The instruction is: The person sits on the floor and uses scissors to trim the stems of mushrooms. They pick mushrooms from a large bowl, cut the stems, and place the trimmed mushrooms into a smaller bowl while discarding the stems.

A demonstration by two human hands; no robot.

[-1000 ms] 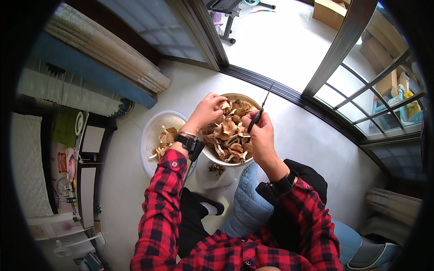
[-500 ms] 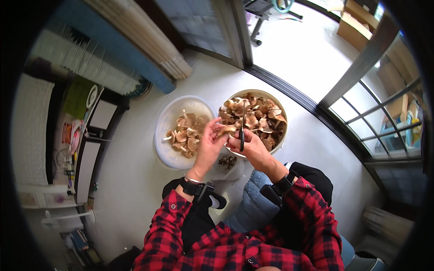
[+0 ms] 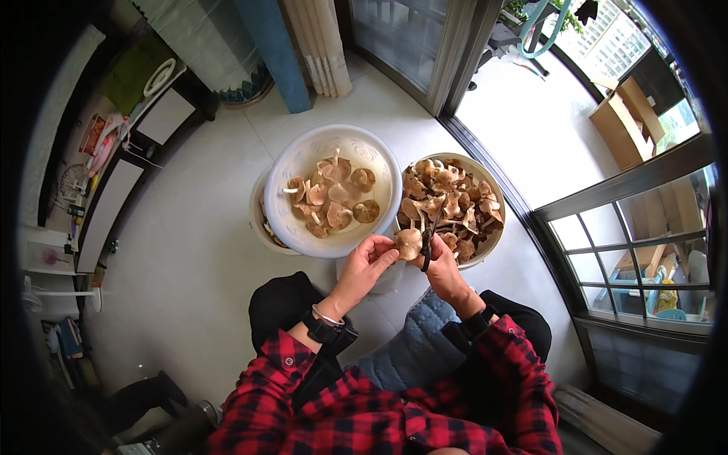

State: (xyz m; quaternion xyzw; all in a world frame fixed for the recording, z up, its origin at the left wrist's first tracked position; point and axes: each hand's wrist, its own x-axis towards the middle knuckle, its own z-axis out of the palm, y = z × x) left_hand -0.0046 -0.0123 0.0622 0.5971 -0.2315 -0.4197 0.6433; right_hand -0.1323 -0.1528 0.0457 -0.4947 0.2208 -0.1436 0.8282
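My left hand [image 3: 369, 262] holds a brown mushroom [image 3: 409, 243] by its fingertips, just in front of two bowls. My right hand [image 3: 442, 267] grips black scissors [image 3: 429, 236] whose blades point up beside the mushroom. A white basin [image 3: 383, 163] on the left holds several mushrooms. A round bowl [image 3: 494, 199] on the right is piled with more mushrooms. Both hands hover over the gap between the two bowls, above a small white container partly hidden beneath them.
I sit on the pale tiled floor in a red plaid shirt, dark trousers and a grey-blue cushion [image 3: 413, 349] below. A sliding door track [image 3: 485, 163] runs behind the bowls. Curtains [image 3: 322, 45] hang at the back; shelves [image 3: 114, 189] stand at the left; a window grille at the right.
The view tilted so both bowls moved toward the centre. My left hand took a mushroom out of the right bowl and brought it to the scissors in front of the bowls.
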